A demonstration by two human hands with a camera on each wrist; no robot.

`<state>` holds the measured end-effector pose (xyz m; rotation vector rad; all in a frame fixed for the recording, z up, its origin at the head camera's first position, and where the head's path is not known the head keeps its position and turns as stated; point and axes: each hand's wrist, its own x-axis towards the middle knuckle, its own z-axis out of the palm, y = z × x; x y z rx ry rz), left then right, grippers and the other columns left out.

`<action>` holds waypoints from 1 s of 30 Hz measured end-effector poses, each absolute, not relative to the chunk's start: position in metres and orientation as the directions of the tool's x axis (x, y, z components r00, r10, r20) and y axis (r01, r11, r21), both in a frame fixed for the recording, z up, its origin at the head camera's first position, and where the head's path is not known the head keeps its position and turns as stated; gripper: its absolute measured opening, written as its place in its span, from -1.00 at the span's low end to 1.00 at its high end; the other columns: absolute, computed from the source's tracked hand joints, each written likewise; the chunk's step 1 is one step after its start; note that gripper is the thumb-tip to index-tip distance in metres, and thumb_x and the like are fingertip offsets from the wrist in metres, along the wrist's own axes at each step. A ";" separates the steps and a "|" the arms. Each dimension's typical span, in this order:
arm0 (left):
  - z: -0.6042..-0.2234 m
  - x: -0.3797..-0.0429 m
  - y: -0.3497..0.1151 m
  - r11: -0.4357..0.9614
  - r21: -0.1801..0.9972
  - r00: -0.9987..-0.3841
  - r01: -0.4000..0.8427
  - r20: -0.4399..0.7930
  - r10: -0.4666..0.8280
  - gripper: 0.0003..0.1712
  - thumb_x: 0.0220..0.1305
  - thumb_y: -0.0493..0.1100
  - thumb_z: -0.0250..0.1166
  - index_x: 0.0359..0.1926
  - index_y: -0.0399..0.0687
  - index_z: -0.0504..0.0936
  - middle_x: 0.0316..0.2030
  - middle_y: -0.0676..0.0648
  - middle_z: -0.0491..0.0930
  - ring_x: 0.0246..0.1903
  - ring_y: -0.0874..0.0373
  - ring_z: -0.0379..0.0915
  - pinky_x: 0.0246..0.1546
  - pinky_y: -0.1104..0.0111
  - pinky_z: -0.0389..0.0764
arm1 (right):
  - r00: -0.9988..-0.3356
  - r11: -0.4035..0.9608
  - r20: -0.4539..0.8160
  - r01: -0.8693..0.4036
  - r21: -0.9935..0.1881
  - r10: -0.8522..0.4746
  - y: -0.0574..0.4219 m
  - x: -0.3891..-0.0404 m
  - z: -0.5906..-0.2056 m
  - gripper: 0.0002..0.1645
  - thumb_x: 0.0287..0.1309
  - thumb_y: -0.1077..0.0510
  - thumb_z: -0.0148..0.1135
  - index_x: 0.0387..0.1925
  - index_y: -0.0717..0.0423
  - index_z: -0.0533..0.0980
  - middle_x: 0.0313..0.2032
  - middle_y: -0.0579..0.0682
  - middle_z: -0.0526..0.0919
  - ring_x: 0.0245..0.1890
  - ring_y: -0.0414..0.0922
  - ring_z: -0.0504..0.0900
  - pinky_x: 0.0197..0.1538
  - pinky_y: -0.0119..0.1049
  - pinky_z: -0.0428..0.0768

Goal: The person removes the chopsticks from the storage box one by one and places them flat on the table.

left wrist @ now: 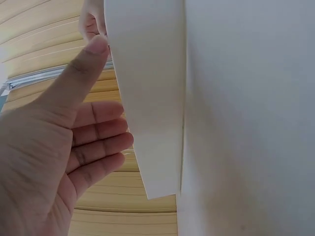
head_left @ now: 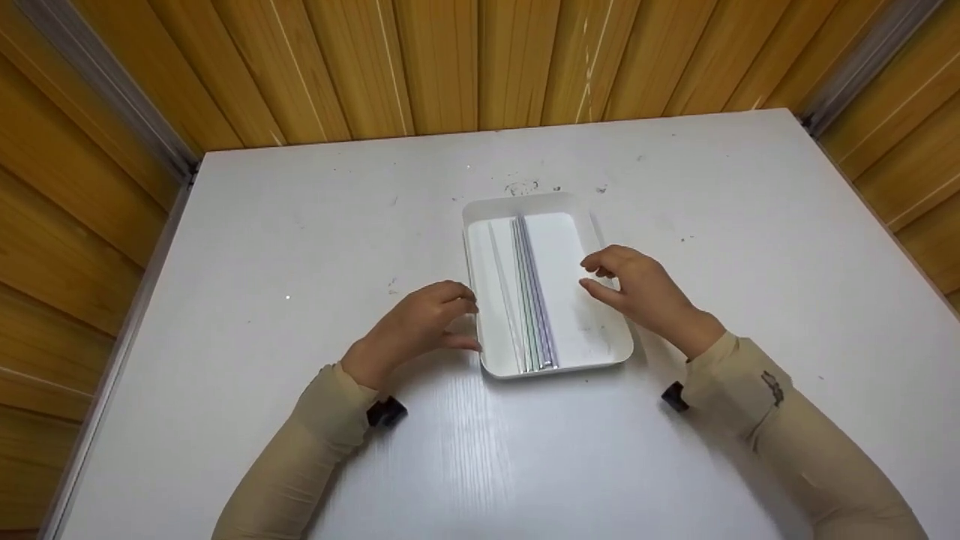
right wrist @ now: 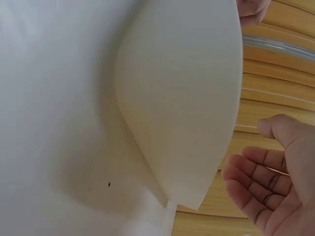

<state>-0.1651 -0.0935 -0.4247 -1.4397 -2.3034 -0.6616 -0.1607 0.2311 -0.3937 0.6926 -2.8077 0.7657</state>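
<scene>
A shallow white rectangular tray [head_left: 577, 315] with rounded corners lies on the table. Inside it, left of the middle, several thin straight sticks [head_left: 534, 300] run lengthwise side by side, some whitish, some green-tinted, some purple. One pale stick [head_left: 501, 274] slants a little apart on their left. At the tray's left rim is my left hand [head_left: 420, 319], thumb and fingers spread apart and fingertips right by the edge. My right hand [head_left: 641, 289] hovers over the right rim, fingers loosely bent with a gap to the thumb. Both wrist views show the tray's outer wall [left wrist: 150, 98] beside relaxed, bare fingers.
The white table [head_left: 337, 217] bears dark scuff marks [head_left: 521, 187] behind the tray. Wood-look panels [head_left: 442, 67] close off the back and both sides. A small black camera sits under each wrist, the left one [head_left: 386, 412] close above the tabletop.
</scene>
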 end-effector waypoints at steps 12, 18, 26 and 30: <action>-0.422 -0.162 -0.093 0.371 0.229 -0.435 0.900 0.526 0.731 -0.50 -0.09 0.03 0.52 -0.31 -0.31 0.60 -0.22 -0.11 0.59 -0.16 0.08 0.58 -0.10 0.44 0.65 | -0.943 0.802 0.024 -0.295 -0.519 -0.332 0.207 -0.163 -0.395 -0.81 0.17 0.20 0.22 -0.24 0.27 0.57 -0.31 0.11 0.67 -0.30 -0.02 0.65 -0.18 -0.20 0.62; -0.421 -0.163 -0.092 0.379 0.248 -0.453 0.892 0.509 0.732 -0.51 -0.05 0.05 0.49 -0.28 -0.27 0.59 -0.21 -0.09 0.58 -0.16 0.12 0.56 -0.11 0.47 0.63 | -0.947 0.827 -0.072 -0.236 -0.511 -0.314 0.201 -0.167 -0.395 -0.84 0.17 0.16 0.20 -0.32 0.22 0.56 -0.40 0.06 0.66 -0.37 -0.08 0.58 -0.26 -0.32 0.51; -0.420 -0.167 -0.086 0.391 0.240 -0.458 0.889 0.495 0.738 -0.51 -0.05 0.04 0.50 -0.29 -0.28 0.59 -0.23 -0.10 0.58 -0.18 0.10 0.56 -0.13 0.45 0.64 | -0.937 0.848 -0.139 -0.220 -0.482 -0.322 0.193 -0.169 -0.401 -0.83 0.17 0.13 0.22 -0.40 0.17 0.53 -0.53 -0.01 0.61 -0.50 -0.18 0.46 -0.37 -0.40 0.40; -0.420 -0.168 -0.084 0.386 0.247 -0.458 0.889 0.490 0.742 -0.50 -0.04 0.04 0.49 -0.28 -0.29 0.59 -0.21 -0.12 0.58 -0.16 0.08 0.57 -0.12 0.43 0.64 | -0.938 0.860 -0.136 -0.227 -0.456 -0.320 0.190 -0.167 -0.408 -0.82 0.17 0.10 0.22 -0.41 0.15 0.53 -0.56 -0.04 0.59 -0.54 -0.19 0.44 -0.41 -0.40 0.38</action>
